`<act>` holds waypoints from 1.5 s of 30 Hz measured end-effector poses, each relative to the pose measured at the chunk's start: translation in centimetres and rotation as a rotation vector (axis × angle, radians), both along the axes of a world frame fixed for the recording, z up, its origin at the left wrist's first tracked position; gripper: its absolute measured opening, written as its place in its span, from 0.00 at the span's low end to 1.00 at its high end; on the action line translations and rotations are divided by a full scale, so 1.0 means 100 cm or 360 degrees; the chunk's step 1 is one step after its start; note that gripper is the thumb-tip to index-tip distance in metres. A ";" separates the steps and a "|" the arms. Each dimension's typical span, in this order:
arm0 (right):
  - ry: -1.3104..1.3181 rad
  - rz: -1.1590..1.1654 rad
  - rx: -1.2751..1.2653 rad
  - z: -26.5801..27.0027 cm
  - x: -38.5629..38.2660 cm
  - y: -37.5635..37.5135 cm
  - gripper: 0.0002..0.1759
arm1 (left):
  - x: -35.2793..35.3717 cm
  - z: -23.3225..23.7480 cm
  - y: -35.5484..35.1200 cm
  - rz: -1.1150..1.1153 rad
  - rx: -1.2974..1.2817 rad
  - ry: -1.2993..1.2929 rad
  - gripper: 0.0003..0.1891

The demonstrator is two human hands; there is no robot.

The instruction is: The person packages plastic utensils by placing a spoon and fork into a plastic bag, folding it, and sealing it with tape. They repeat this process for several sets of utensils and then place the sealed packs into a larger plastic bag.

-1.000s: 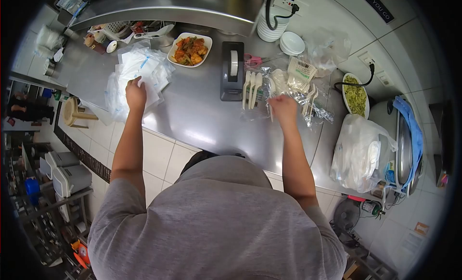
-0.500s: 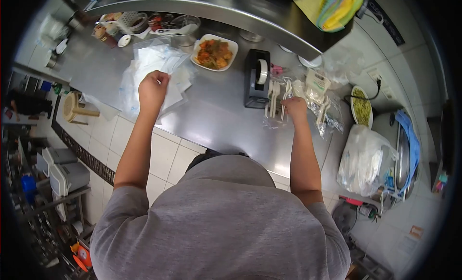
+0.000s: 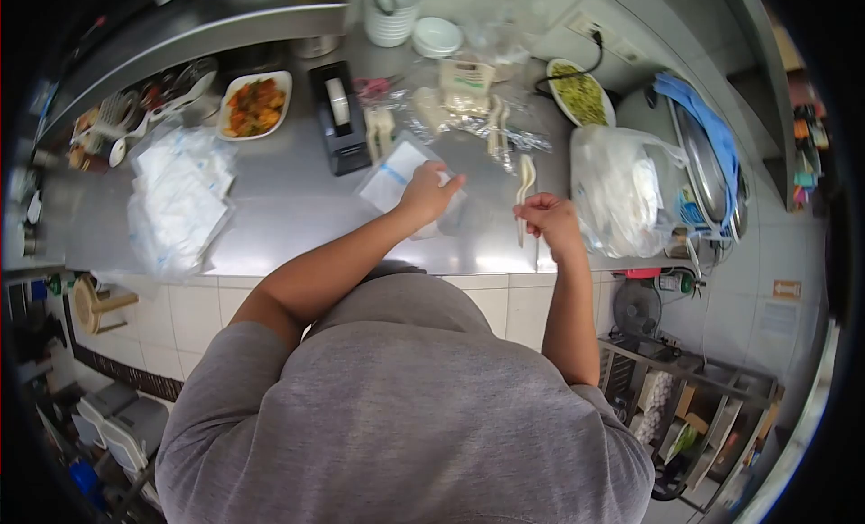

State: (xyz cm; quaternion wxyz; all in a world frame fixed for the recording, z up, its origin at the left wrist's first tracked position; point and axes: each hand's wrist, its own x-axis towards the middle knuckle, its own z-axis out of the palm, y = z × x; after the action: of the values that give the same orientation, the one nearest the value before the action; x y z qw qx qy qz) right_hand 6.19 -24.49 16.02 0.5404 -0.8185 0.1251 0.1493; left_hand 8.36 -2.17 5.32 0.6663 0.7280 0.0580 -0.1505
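My left hand (image 3: 431, 198) is over the middle of the steel counter, its fingers curled on a clear plastic packet (image 3: 389, 180) with a white napkin-like sheet and a blue stripe. My right hand (image 3: 551, 223) pinches the handle of cream-coloured disposable cutlery (image 3: 526, 177), apparently a spoon with another piece against it, head pointing away from me. More cream cutlery (image 3: 379, 132) lies beside the black tape dispenser (image 3: 339, 118). Past my hands, further pieces (image 3: 496, 127) rest on crumpled clear wrap (image 3: 523, 135).
A pile of similar white packets (image 3: 180, 191) lies at the left. Behind stands a square bowl of cooked food (image 3: 255, 106). To the right are an oval dish of shredded green food (image 3: 579, 93), a bulging plastic bag (image 3: 617, 195) and a large pot with blue cloth (image 3: 703, 154).
My left hand has moved right from the pile, bringing a packet. My right hand has drawn cutlery away from the cluster, towards the counter's front. The view has turned right.
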 end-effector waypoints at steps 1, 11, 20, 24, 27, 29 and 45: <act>-0.0012 -0.0031 -0.0005 0.001 -0.002 -0.006 0.10 | 0.002 0.016 -0.017 0.0018 0.0400 -0.0505 0.31; -0.0502 0.0038 -0.0068 -0.022 -0.016 -0.064 0.09 | -0.001 0.074 -0.104 -0.0043 -0.1106 0.0137 0.17; 0.0061 -0.0428 0.1443 -0.049 -0.016 -0.088 0.09 | -0.020 0.064 -0.121 0.0430 -0.1369 0.0055 0.16; -0.0056 -0.0459 0.1463 -0.069 -0.012 -0.098 0.09 | -0.027 0.059 -0.122 0.0389 -0.1240 0.0168 0.19; -0.0204 -0.0458 0.1310 -0.085 -0.007 -0.117 0.08 | -0.032 0.018 -0.098 0.0225 -0.0035 -0.0284 0.23; -0.0122 -0.0306 0.1165 -0.098 -0.007 -0.128 0.08 | -0.038 0.002 -0.079 -0.0037 0.1702 -0.0674 0.21; -0.0027 -0.0053 0.0725 -0.143 -0.024 -0.143 0.03 | -0.056 -0.029 -0.070 -0.0079 0.1530 -0.0681 0.07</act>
State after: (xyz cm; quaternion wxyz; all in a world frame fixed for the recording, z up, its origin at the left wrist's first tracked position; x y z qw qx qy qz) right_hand 3.78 -38.82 1.70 0.7148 -0.6744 0.0970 0.1578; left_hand 2.80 -9.13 2.47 0.2503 0.9671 -0.0340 0.0293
